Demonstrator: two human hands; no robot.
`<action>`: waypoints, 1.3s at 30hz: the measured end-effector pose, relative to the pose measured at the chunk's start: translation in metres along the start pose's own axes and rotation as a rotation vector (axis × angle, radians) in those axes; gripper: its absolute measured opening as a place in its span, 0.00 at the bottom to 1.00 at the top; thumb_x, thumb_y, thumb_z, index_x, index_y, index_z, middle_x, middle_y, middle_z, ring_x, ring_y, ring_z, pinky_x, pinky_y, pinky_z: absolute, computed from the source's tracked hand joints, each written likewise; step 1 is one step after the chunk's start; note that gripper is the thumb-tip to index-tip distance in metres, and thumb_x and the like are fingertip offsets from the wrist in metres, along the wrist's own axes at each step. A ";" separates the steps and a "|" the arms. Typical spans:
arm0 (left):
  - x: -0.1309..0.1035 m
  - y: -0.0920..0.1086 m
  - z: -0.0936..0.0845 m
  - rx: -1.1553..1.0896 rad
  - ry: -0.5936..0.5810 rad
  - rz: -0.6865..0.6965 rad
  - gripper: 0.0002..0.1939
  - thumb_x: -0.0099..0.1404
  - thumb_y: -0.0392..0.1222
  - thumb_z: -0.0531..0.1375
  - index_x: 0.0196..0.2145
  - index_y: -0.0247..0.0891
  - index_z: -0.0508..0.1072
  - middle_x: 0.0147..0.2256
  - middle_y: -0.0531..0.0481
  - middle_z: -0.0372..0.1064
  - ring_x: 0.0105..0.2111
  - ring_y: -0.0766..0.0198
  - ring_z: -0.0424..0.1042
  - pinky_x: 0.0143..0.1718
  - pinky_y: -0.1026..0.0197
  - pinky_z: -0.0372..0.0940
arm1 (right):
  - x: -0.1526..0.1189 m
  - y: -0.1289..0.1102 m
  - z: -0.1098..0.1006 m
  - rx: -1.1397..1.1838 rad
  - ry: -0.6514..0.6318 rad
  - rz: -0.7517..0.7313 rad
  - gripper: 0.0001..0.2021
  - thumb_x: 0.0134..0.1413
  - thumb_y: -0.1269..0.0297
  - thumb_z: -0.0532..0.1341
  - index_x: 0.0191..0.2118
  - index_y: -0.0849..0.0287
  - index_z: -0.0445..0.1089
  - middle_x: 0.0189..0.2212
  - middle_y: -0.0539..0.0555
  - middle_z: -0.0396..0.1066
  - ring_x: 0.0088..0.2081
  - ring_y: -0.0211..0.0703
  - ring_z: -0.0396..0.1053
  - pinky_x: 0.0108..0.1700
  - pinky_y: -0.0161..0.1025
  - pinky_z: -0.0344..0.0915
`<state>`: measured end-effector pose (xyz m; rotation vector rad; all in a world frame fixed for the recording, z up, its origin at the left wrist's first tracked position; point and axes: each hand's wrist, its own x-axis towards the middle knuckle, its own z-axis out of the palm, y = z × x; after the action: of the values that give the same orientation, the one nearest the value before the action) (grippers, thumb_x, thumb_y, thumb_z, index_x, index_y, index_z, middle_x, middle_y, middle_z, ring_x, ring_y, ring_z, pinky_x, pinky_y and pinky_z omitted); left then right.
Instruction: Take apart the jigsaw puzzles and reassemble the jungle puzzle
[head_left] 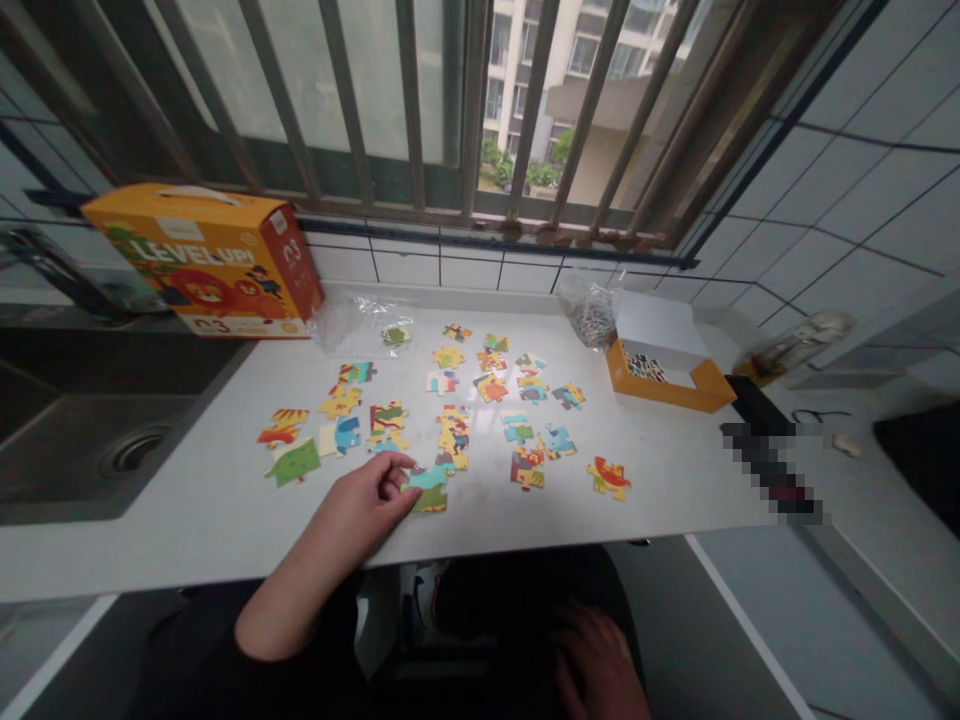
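Note:
My left hand (381, 492) is at the front of the white counter, thumb and fingers pinched on the left edge of a green and turquoise puzzle piece (430, 494). That piece meets the lower end of a joined yellow strip of puzzle (454, 432) with a standing figure on it. To the left lie a green puzzle piece (294, 462), a blue and cream one (342, 437) and a red and yellow one (283, 427). On the right is a red and yellow puzzle piece (609, 477). Below the counter edge, my right hand (600, 658) rests on my dark-clothed lap, fingers loosely extended and holding nothing.
An orange puzzle box (217, 262) stands at the back left beside a sink (112, 470). Clear plastic bags (352, 325) lie behind the pieces. At right is an open small orange box (667, 388) with small patterned pieces. A barred window rises behind.

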<state>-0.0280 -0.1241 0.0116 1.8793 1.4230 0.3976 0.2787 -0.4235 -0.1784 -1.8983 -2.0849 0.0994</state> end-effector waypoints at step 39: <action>0.009 -0.036 0.016 0.213 0.009 0.596 0.16 0.74 0.50 0.68 0.55 0.43 0.81 0.55 0.41 0.74 0.54 0.49 0.76 0.59 0.43 0.73 | -0.002 -0.003 0.000 -0.003 -0.036 0.039 0.14 0.64 0.67 0.64 0.50 0.46 0.82 0.61 0.54 0.80 0.62 0.61 0.77 0.63 0.62 0.73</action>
<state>-0.0396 -0.1174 -0.0266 2.4703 0.9102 0.5508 0.2759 -0.4255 -0.1784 -1.9531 -2.0724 0.1407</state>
